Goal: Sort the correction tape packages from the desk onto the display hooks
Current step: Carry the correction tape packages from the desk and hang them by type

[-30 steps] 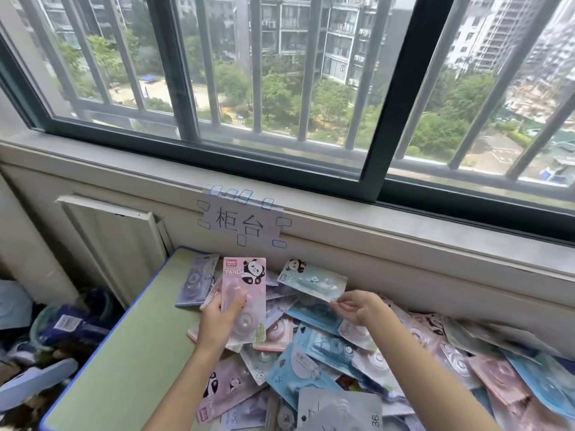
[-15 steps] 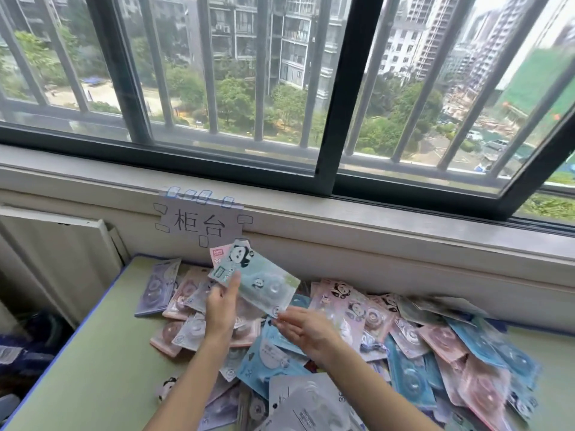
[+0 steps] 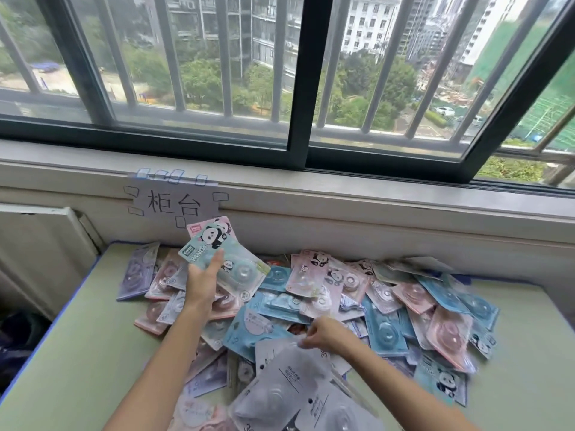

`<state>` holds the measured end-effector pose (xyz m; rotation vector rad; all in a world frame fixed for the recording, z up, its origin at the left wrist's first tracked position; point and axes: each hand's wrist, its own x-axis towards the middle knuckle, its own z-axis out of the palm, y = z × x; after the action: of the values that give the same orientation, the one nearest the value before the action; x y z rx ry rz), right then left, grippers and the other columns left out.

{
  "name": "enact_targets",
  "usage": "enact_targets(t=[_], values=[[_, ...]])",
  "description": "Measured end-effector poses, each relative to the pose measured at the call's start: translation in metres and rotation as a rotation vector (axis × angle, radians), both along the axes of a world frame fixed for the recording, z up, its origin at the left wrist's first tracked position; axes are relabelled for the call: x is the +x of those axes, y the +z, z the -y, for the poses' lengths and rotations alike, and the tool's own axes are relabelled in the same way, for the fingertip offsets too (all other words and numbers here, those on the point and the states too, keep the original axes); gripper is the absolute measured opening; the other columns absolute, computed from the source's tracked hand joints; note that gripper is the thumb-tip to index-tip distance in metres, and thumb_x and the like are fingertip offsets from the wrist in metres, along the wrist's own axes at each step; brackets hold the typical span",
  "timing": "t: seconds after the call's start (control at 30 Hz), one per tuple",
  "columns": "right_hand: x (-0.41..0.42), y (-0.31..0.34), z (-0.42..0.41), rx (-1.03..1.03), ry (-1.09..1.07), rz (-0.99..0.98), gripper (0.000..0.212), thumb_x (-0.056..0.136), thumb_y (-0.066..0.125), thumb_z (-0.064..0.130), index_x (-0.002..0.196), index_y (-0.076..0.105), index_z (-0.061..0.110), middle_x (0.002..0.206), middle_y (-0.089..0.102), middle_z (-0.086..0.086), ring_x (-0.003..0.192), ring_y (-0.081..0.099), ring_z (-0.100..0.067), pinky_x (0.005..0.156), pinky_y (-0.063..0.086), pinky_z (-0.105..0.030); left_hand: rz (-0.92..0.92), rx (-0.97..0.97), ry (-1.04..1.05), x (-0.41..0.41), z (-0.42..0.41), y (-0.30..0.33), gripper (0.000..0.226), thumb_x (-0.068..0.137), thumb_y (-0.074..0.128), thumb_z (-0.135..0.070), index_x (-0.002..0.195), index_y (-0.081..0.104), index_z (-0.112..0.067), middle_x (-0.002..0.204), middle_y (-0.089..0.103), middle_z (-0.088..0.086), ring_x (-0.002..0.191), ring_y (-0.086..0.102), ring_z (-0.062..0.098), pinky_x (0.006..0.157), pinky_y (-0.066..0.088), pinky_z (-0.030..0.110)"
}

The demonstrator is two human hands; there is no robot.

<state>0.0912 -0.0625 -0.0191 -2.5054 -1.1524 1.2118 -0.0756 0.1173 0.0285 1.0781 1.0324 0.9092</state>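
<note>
Left hand (image 3: 200, 279) gripping two fanned packages, thumb across a teal panda package (image 3: 224, 262), pink package (image 3: 214, 227) behind it. Right hand (image 3: 323, 332) curled, fingertips pinching a grey package's (image 3: 289, 377) top edge. All round both hands, loose packages (image 3: 404, 306) heaped on green desk (image 3: 77, 353); beyond the left fingers, taped paper sign (image 3: 174, 203).

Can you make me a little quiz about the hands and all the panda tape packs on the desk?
1. True or false: the left hand holds a mint green panda pack with a pink pack behind it.
2. The right hand reaches for: A) a grey-white pack B) the paper sign C) the window.
3. Fill in: the pile lies on a ____ desk.

Key: 1 true; 2 A; 3 green.
</note>
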Motion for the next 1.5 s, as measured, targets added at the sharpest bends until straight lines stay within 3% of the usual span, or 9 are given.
enact_targets(t=[0.2,0.33,0.43,0.63,0.83,1.03,1.13,1.23,1.5], values=[[-0.029,-0.024,0.024,-0.11,0.003,0.114,0.027,0.078,0.075,0.032,0.077,0.061,0.008,0.073,0.055,-0.008,0.052,0.047,-0.015,0.045,0.031,-0.022,-0.017,-0.013,-0.11,-0.008,0.009,-0.003,0.022,0.087,0.072,-0.031,0.102,0.067,-0.015,0.104,0.071,0.002,0.106,0.064,0.023,0.1,0.046,0.043],[-0.038,-0.028,0.028,-0.104,-0.066,0.161,0.032,0.078,0.073,0.028,0.095,0.071,0.0,0.079,0.061,-0.01,0.072,0.055,-0.018,0.055,0.039,-0.024,-0.05,-0.036,-0.129,-0.015,0.012,-0.009,0.076,0.061,0.08,-0.055,0.118,0.058,-0.01,0.116,0.067,0.007,0.11,0.062,0.024,0.097,0.047,0.046],[-0.043,-0.029,0.032,-0.08,-0.122,0.148,0.024,0.08,0.073,0.025,0.091,0.073,0.004,0.09,0.071,-0.012,0.081,0.065,-0.023,0.061,0.043,-0.023,-0.05,-0.052,-0.167,-0.018,0.018,-0.003,0.067,0.071,0.082,-0.046,0.118,0.056,-0.007,0.114,0.066,0.006,0.108,0.061,0.022,0.096,0.047,0.042],[-0.036,-0.015,0.05,0.219,-0.455,-0.134,0.027,0.084,0.07,0.026,0.063,0.054,0.021,0.065,0.054,0.004,0.061,0.049,-0.01,0.056,0.038,-0.025,-0.044,-0.03,-0.263,-0.015,0.032,-0.01,0.035,0.088,0.071,-0.018,0.118,0.058,-0.005,0.108,0.069,0.003,0.093,0.065,0.011,0.072,0.047,0.021],[-0.03,0.009,0.09,0.568,-0.846,-0.436,0.012,0.087,0.068,0.01,0.078,0.06,0.01,0.079,0.063,-0.006,0.07,0.062,-0.014,0.064,0.056,-0.028,-0.019,-0.028,-0.377,0.002,0.057,-0.015,0.04,0.084,0.075,-0.025,0.118,0.06,-0.012,0.113,0.07,0.005,0.1,0.067,0.02,0.082,0.052,0.032],[-0.014,0.036,0.157,0.771,-1.044,-0.407,0.013,0.085,0.071,0.017,0.094,0.069,0.008,0.085,0.069,-0.005,0.072,0.064,-0.015,0.061,0.052,-0.025,-0.023,0.061,-0.518,0.036,0.123,0.003,0.058,0.089,0.069,-0.027,0.136,0.044,-0.004,0.1,0.055,-0.008,0.084,0.053,0.007,0.072,0.042,0.021],[-0.008,0.054,0.206,0.902,-1.126,-0.365,0.014,0.084,0.071,0.017,0.095,0.071,0.007,0.086,0.07,-0.006,0.075,0.064,-0.018,0.067,0.05,-0.03,-0.046,0.084,-0.641,0.057,0.162,0.013,0.069,0.074,0.079,-0.048,0.124,0.056,-0.008,0.108,0.065,-0.003,0.092,0.062,0.013,0.081,0.049,0.028],[-0.006,0.067,0.267,1.013,-1.221,-0.317,0.023,0.083,0.072,0.018,0.097,0.07,0.0,0.088,0.07,-0.012,0.078,0.065,-0.022,0.071,0.05,-0.036,-0.063,0.104,-0.758,0.077,0.211,0.021,0.046,0.075,0.077,-0.039,0.112,0.064,-0.014,0.104,0.071,0.001,0.096,0.067,0.017,0.091,0.053,0.038],[-0.022,0.088,0.44,1.227,-1.448,-0.045,0.039,0.07,0.081,0.036,0.094,0.074,0.007,0.099,0.074,-0.01,0.091,0.067,-0.025,0.08,0.051,-0.037,-0.03,0.113,-1.11,0.121,0.38,0.035,0.025,0.074,0.079,-0.03,0.094,0.065,-0.025,0.094,0.074,-0.005,0.082,0.071,0.007,0.062,0.051,0.016]])
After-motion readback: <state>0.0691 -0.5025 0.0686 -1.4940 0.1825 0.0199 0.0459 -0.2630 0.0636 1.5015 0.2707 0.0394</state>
